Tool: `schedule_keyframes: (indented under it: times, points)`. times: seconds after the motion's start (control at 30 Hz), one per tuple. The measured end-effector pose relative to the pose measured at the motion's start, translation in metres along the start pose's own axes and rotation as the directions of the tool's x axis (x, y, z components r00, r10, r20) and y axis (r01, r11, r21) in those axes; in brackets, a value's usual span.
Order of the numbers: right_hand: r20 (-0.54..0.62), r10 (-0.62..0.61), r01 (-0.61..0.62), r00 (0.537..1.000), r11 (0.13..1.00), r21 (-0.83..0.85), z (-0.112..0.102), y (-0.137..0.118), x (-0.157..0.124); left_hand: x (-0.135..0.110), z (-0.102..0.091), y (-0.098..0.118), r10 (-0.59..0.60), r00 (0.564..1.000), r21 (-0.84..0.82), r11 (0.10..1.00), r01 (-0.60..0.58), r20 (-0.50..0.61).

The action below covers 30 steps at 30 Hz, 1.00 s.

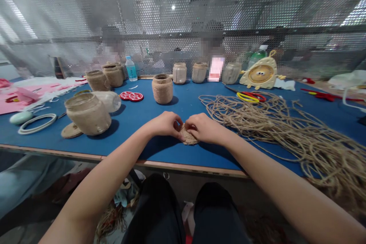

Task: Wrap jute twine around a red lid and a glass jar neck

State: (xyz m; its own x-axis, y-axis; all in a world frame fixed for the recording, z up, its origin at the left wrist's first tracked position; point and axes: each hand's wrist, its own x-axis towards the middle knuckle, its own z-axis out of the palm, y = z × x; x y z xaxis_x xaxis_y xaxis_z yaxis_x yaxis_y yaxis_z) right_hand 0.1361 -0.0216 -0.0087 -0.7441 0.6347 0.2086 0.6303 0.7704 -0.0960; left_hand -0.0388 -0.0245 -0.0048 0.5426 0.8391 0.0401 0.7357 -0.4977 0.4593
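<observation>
A small round disc of coiled jute twine (188, 138) lies on the blue table (137, 116) near its front edge. My left hand (167, 124) pinches the disc's left rim with curled fingers. My right hand (201, 127) is closed over its right side, thumb and fingers pressed onto the coil. The two hands meet above the disc and hide most of it. A big loose heap of jute twine (288, 129) spreads across the table to the right of my right hand.
Several twine-wrapped jars stand around: one (88, 113) lies tilted at left beside a twine lid (71, 130), one (162, 88) stands behind my hands. Scissors (251, 96), a fan (260, 73), a tape ring (37, 122) and a perforated screen (183, 26) are beyond.
</observation>
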Motion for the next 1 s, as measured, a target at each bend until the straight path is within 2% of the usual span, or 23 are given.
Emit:
schedule_keyframes:
  times: [0.17,0.33,0.43,0.5,0.6,0.7,0.83,1.0]
  points:
    - [-0.042,0.014,-0.013,0.999,0.999,0.032,-0.0004,0.0027,-0.0045,0.0014,0.001,-0.0008,-0.001,1.0,-0.013,1.0,0.001,-0.015]
    - [-0.071,0.014,-0.011,0.997,0.999,0.048,-0.0006,0.0018,-0.0064,0.001,-0.0003,-0.002,0.004,0.996,0.053,0.999,0.001,-0.094]
    - [-0.084,0.026,-0.022,0.996,0.998,0.055,-0.0005,0.0017,-0.0059,0.0019,-0.0002,-0.0028,0.061,0.98,0.164,0.986,-0.03,-0.188]
    - [-0.083,0.032,-0.027,0.996,0.998,0.055,-0.0006,0.0019,-0.0054,0.0029,0.0007,-0.0023,0.145,0.965,0.208,0.973,-0.099,-0.22]
    - [-0.084,0.011,-0.008,0.996,0.999,0.042,-0.0008,0.002,-0.0047,0.004,0.0028,-0.0004,0.291,0.943,0.178,0.949,-0.262,-0.161]
    - [-0.077,-0.023,0.024,0.997,1.0,0.014,-0.0012,0.0013,-0.0038,0.0044,0.0047,0.0006,0.351,0.928,0.123,0.934,-0.336,-0.122]
    - [-0.051,-0.048,0.048,0.998,0.999,-0.006,-0.0019,-0.0001,-0.0034,0.0044,0.0049,0.0006,0.331,0.941,0.11,0.94,-0.323,-0.067]
    - [-0.017,-0.14,0.14,0.99,0.989,0.051,-0.0032,-0.0017,-0.0047,0.0029,0.0006,-0.0005,0.243,0.969,0.097,0.966,-0.238,-0.046]
